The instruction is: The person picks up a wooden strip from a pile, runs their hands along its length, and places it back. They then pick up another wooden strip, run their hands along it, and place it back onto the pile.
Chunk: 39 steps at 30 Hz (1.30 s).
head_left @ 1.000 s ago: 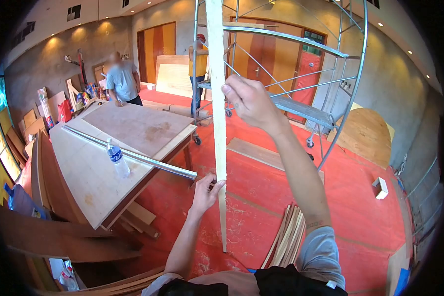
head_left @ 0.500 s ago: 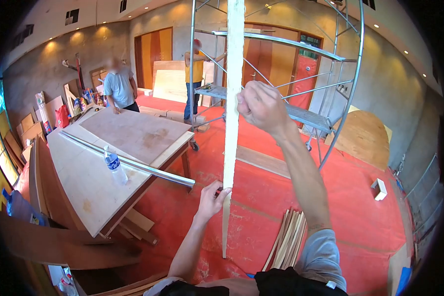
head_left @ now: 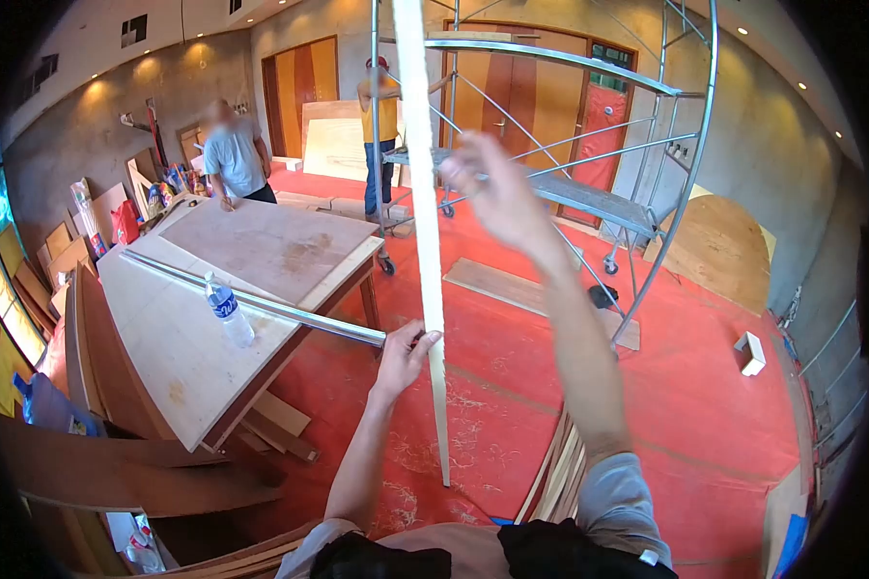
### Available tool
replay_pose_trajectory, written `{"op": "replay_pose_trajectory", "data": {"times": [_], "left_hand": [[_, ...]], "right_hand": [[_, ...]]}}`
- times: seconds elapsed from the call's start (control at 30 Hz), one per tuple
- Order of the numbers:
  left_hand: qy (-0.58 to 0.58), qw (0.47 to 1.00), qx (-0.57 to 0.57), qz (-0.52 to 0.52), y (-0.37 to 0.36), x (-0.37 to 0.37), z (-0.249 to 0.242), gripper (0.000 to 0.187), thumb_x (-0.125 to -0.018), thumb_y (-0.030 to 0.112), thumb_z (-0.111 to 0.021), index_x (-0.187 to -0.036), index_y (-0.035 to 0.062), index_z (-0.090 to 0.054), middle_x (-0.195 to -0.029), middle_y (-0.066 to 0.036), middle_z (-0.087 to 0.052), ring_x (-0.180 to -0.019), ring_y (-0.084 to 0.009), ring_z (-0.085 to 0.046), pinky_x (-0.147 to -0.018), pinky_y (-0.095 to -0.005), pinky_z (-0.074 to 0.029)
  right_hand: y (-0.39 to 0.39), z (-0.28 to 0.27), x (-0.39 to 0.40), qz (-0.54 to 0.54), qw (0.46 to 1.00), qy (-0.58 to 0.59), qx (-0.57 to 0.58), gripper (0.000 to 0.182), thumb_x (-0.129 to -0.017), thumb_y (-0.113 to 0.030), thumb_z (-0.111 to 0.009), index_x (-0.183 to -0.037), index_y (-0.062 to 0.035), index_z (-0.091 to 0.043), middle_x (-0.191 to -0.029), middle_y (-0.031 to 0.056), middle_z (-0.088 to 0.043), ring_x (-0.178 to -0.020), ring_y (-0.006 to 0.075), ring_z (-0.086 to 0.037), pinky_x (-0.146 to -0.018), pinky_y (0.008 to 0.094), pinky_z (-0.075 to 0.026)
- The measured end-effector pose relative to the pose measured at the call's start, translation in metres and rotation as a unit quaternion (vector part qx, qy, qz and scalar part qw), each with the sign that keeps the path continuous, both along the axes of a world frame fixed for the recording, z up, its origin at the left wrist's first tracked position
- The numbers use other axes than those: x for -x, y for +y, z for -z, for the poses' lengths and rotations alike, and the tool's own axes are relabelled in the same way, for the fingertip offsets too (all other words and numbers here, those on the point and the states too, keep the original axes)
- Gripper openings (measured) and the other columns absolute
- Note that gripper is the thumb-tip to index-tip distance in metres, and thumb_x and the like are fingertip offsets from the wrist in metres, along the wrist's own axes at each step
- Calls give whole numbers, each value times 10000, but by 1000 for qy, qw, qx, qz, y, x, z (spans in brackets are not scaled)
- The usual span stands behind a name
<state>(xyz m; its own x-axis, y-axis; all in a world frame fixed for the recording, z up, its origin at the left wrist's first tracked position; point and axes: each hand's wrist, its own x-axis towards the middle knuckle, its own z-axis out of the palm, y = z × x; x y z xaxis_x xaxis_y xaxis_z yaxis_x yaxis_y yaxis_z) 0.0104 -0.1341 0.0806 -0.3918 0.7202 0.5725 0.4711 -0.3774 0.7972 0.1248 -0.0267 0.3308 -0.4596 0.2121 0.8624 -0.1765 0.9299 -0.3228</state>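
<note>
Red sheeting (head_left: 686, 415) covered the floor, and a wheeled scaffold (head_left: 599, 205) stood on it at one o'clock. At nine o'clock the large tabletop (head_left: 154, 318) carried a metal bar (head_left: 328, 321), its near end jutting past the edge towards four o'clock.

The long pale strip (head_left: 427, 232) ran down the middle, from twelve o'clock, where its upper end left the view, to a narrow end near six; whether that end met the sheeting could not be told. It leaned slightly towards eleven, where half a second earlier it had tipped just past twelve. A bundle of slats (head_left: 555, 482) lay at five o'clock.

The right hand (head_left: 497, 193), at one o'clock, had changed most: a fist close against the strip's three o'clock edge half a second before, it was now a blur with looser-looking fingers just beside that edge. Its grip could not be read, nor whether it touched.

The left hand (head_left: 403, 362), at seven, had stayed pinched low on the strip, thumb across its face, so steadying it seemed to fall mainly to that grip. The water bottle (head_left: 228, 311) stood unshifted on the tabletop.
</note>
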Motion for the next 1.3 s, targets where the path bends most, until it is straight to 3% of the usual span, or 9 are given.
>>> {"op": "replay_pose_trajectory", "data": {"times": [0.13, 0.23, 0.27, 0.3, 0.5, 0.87, 1.23, 1.27, 1.3], "left_hand": [[119, 989, 45, 78, -5, -2, -26, 172, -965, 123, -580, -927, -43, -608, -841, -116, -610, -755, -161, -561, -690, -299, -490], [203, 975, -62, 71, -17, 29, -67, 188, -983, 134, -551, -916, -36, -591, -858, -106, -610, -795, -163, -598, -750, -300, -525], [73, 995, -50, 39, -19, 35, -91, 190, -994, 142, -532, -951, -31, -595, -888, -102, -618, -819, -167, -614, -766, -306, -537], [-57, 998, -36, 6, -20, 39, -121, 198, -1004, 150, -513, -986, -27, -600, -919, -98, -626, -843, -171, -631, -781, -312, -550], [22, 964, -262, -39, 4, -7, -271, 253, -996, 218, -560, -1004, -29, -613, -815, -70, -645, -732, -120, -616, -650, -277, -516], [327, 827, -386, -245, 23, 14, -298, 141, -963, 136, -580, -918, 5, -609, -635, -67, -544, -565, -129, -515, -541, -305, -424], [255, 910, -282, -167, 23, -24, -361, 338, -990, 309, -548, -1021, -19, -624, -792, -109, -653, -709, -157, -645, -632, -299, -501], [258, 895, -306, -195, 31, -23, -366, 269, -964, 261, -554, -923, 7, -634, -730, -194, -643, -707, -371, -639, -643, -439, -474], [273, 887, -314, -199, 34, -22, -369, 259, -964, 251, -548, -915, 9, -628, -728, -196, -640, -709, -379, -634, -640, -448, -469]], "right_hand": [[-19, 35, 20, -213, 941, 3, 262, 380, -1027, -360, -485, -1207, -25, -469, -789, 78, -616, -673, 145, -643, -584, 273, -509], [-25, 42, 22, -153, 956, 51, 244, 318, -1030, -347, -483, -1122, -42, -471, -664, 8, -502, -507, 76, -493, -466, 224, -414], [-29, 43, 22, -171, 956, 77, 225, 300, -1032, -345, -480, -1086, -50, -468, -645, -18, -431, -482, 49, -397, -431, 213, -350], [-31, 42, 20, -176, 951, 77, 242, 293, -1034, -329, -476, -1081, -39, -474, -637, -12, -447, -500, 60, -415, -455, 234, -364], [-35, 44, 22, -188, 947, 61, 255, 281, -1040, -295, -470, -1076, -17, -486, -621, -15, -457, -532, 73, -425, -489, 264, -363], [-29, 42, -2, -255, 911, 72, 315, 288, -1033, -319, -487, -1132, -49, -486, -617, -36, -423, -493, 38, -404, -430, 215, -335], [-20, 39, -15, -261, 914, 62, 303, 311, -1031, -353, -486, -1143, -64, -488, -648, -36, -434, -512, 40, -397, -451, 206, -344], [-20, 39, -15, -262, 916, 61, 299, 313, -1031, -353, -484, -1152, -64, -486, -650, -36, -432, -519, 40, -396, -456, 206, -345], [-21, 40, -16, -263, 917, 60, 295, 316, -1032, -354, -482, -1160, -65, -483, -652, -35, -430, -526, 41, -396, -462, 206, -347]]}}
